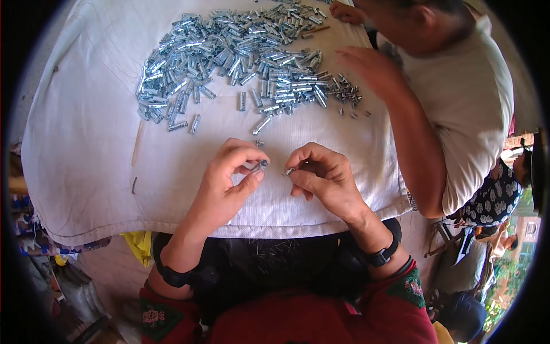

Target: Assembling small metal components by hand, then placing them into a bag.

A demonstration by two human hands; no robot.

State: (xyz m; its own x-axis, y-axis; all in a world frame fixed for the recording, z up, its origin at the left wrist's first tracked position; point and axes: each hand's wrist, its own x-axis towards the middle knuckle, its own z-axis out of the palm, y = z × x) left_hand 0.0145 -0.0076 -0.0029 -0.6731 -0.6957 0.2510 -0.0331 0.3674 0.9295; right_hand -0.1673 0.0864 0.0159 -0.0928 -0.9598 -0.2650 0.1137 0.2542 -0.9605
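My left hand (226, 175) is closed around a metal sleeve (262, 164), its round end showing between thumb and forefinger. A short gap to the right, my right hand (327, 175) pinches a small shiny metal piece (289, 171) at its fingertips; its exact shape is too small to tell. Both hands are over the near part of the cloth. Just beyond them lies a single small metal piece (259, 142). Farther off spreads a large heap of silvery slotted metal sleeves (229, 57), with a small cluster of darker metal pieces (345, 90) at its right edge.
A white cloth (86, 149) covers the table. Another person (458, 103) sits at the right, one hand (369, 69) above the table near the heap. A thin stick (137, 143) lies at left. Below the table edge, several small metal pieces (272, 249) rest on dark material.
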